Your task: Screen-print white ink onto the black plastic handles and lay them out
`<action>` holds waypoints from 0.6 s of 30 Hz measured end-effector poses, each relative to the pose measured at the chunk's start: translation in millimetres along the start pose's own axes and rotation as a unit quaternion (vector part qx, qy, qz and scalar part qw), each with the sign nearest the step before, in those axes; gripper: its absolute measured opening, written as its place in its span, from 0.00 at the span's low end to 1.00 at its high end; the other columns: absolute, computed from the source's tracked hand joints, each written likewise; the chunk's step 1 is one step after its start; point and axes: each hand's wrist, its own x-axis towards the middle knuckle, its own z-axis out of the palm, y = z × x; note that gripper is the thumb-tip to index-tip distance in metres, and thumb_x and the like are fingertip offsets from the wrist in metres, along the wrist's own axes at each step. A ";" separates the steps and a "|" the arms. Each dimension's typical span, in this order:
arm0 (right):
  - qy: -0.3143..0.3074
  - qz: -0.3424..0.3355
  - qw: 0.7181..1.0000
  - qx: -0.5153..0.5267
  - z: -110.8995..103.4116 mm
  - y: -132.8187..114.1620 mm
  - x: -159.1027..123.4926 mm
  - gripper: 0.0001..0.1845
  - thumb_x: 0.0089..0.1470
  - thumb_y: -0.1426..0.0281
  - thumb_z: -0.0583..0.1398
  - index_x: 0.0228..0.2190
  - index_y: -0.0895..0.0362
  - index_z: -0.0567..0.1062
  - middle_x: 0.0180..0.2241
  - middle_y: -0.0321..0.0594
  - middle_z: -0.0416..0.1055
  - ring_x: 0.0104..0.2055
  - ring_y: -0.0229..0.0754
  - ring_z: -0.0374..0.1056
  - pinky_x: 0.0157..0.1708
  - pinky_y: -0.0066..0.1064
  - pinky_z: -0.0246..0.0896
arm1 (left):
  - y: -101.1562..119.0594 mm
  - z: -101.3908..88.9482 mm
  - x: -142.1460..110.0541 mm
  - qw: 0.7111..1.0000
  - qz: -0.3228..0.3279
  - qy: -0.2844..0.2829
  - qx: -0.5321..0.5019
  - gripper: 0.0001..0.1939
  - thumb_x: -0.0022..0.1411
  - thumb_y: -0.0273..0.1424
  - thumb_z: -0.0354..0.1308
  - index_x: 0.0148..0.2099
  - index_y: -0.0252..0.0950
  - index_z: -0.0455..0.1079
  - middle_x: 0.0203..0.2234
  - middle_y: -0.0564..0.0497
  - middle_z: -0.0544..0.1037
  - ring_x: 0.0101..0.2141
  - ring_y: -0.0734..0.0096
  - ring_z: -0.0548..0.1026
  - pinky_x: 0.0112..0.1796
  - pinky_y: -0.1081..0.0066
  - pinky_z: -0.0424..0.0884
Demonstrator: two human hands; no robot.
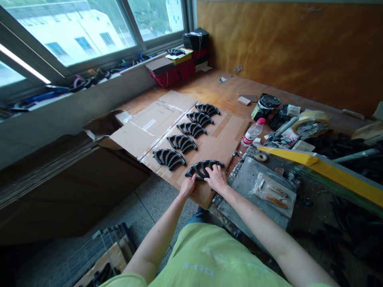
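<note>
Near the front edge of a flat cardboard sheet [220, 137] lies a black curved piece with several ribs [202, 168]. My left hand [188, 185] pinches it at its lower left end. Over its right part, the fingers of my right hand [216, 178] are bent and grip it; the fingertips are partly hidden. Several similar black ribbed pieces stand apart from it in a slanting row on the cardboard, the nearest one [169, 158] to the left of my hands and the farthest one [208, 109] at the back.
To the right are a bottle with a red cap [253, 131], a black-smeared can [265, 106], a roll of tape [309, 122] and a yellow bar [287, 155]. A grey board [248, 187] with scraps adjoins the cardboard. Red boxes [170, 73] stand by the window.
</note>
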 end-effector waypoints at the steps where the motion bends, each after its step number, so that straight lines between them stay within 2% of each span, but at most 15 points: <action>1: -0.010 -0.005 1.000 0.005 4.1 -7.5 1.7 0.24 0.52 0.59 0.63 0.50 0.50 0.68 0.52 0.48 0.60 0.54 0.55 0.54 0.45 0.45 0.60 | -1.7 0.0 1.1 1.000 0.000 -0.003 -0.003 0.34 0.63 0.53 0.35 0.24 0.35 0.69 0.17 0.43 0.76 0.18 0.63 0.74 0.23 0.66 0.72; 4: -0.042 0.015 0.999 0.011 18.7 -26.4 8.7 0.25 0.50 0.60 0.64 0.50 0.49 0.68 0.57 0.47 0.56 0.57 0.58 0.50 0.47 0.52 0.58 | -4.4 0.5 3.8 1.000 -0.001 -0.011 -0.012 0.34 0.64 0.53 0.36 0.21 0.35 0.67 0.17 0.43 0.75 0.17 0.65 0.73 0.24 0.66 0.73; 7: -0.059 0.053 0.997 0.016 28.3 -34.9 15.4 0.25 0.51 0.61 0.62 0.50 0.51 0.68 0.57 0.49 0.56 0.58 0.61 0.48 0.48 0.58 0.53 | -4.1 0.8 3.2 1.000 -0.006 -0.018 -0.023 0.33 0.64 0.52 0.36 0.21 0.35 0.66 0.17 0.43 0.75 0.17 0.66 0.73 0.22 0.67 0.72; 12: -0.040 0.059 0.997 0.025 28.7 -32.2 22.7 0.20 0.50 0.66 0.62 0.46 0.55 0.71 0.52 0.49 0.62 0.57 0.59 0.50 0.50 0.55 0.51 | 2.8 0.9 -4.0 0.999 0.004 -0.016 -0.048 0.26 0.65 0.50 0.40 0.29 0.36 0.65 0.18 0.46 0.76 0.17 0.67 0.74 0.21 0.69 0.71; 15: -0.001 0.058 0.998 0.036 22.5 -22.9 36.4 0.19 0.49 0.66 0.61 0.45 0.54 0.71 0.53 0.48 0.62 0.58 0.59 0.50 0.51 0.54 0.51 | 18.5 2.2 3.3 0.997 0.033 -0.004 -0.064 0.22 0.66 0.48 0.42 0.34 0.35 0.65 0.20 0.47 0.76 0.19 0.68 0.74 0.21 0.70 0.70; 18: 0.034 0.083 0.995 0.051 7.5 -3.3 67.9 0.20 0.49 0.66 0.61 0.46 0.53 0.71 0.55 0.45 0.62 0.58 0.57 0.51 0.52 0.53 0.50 | 55.5 4.9 28.3 0.994 0.081 0.012 -0.075 0.21 0.67 0.46 0.42 0.39 0.34 0.65 0.25 0.46 0.77 0.21 0.69 0.75 0.22 0.71 0.70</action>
